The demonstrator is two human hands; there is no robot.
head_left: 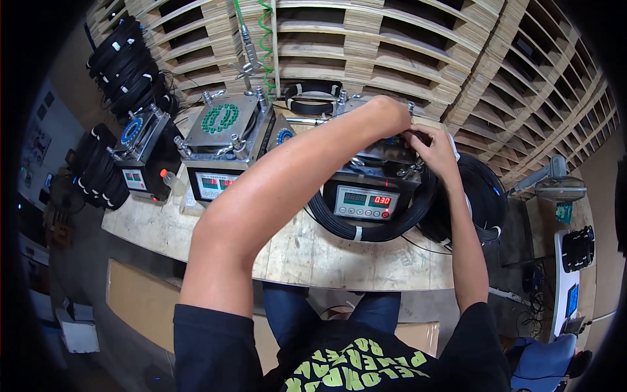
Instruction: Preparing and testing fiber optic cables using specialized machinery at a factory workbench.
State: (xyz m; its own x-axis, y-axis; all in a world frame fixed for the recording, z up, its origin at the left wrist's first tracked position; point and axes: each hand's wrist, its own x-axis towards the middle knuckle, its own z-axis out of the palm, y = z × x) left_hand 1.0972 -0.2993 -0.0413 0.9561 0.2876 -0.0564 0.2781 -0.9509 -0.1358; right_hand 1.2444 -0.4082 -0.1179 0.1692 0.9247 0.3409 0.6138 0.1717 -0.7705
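Note:
My left arm crosses in front of me to the far side of the right-hand machine, a metal-topped box with a digital front panel (366,202). The wrist of my left hand (390,112) is bent, and its fingers are hidden behind it. Close by, my right hand (434,151) is over the machine's right rear corner with thumb and fingers pinched together. Whatever lies between them is too small to make out. A coil of black cable (356,233) loops round the front of the machine, tied with a white band.
Two similar machines stand to the left, one topped with a ring of green pieces (221,119), one with a blue ring (132,131). An orange-capped bottle (172,182) stands between them. More black coils (486,196) lie right, near a fan (560,188). A green hose (266,46) hangs behind.

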